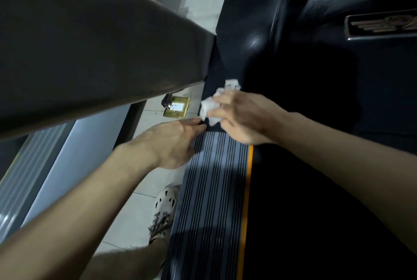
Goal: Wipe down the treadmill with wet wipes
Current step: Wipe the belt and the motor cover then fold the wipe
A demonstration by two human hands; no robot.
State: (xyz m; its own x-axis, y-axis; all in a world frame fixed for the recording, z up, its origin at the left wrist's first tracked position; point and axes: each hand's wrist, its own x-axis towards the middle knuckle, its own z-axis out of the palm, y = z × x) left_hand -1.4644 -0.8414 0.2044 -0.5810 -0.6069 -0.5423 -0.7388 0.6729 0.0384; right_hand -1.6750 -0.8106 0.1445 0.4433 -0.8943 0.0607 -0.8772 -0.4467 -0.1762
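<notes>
The right hand (243,117) has its fingers curled round a crumpled white wet wipe (211,105), bunched tight in the grip, with loose folds sticking out past the fingertips toward the front of the machine. The wipe is pressed onto the dark surface of the treadmill (316,31), where the ribbed side rail (212,189) ends and the glossy black motor cover begins.

Just beside it, the left hand (173,142) holds nothing. Its thumb and forefinger reach forward fairly straight, almost touching the wipe, and the palm rests on the front end of the side rail. The lower fingertips fall in shadow, but they seem to lie flat on the ribs rather than hooked round the edge.

An orange stripe (247,200) runs along the inner edge of the rail, with the black belt (316,212) to its right. A broad grey upright (90,53) slants across the upper left of the view, above the left forearm. On the pale tiled floor (135,212) beside the rail are a brass floor box (177,108) and the person's light, perforated shoe (163,212).
</notes>
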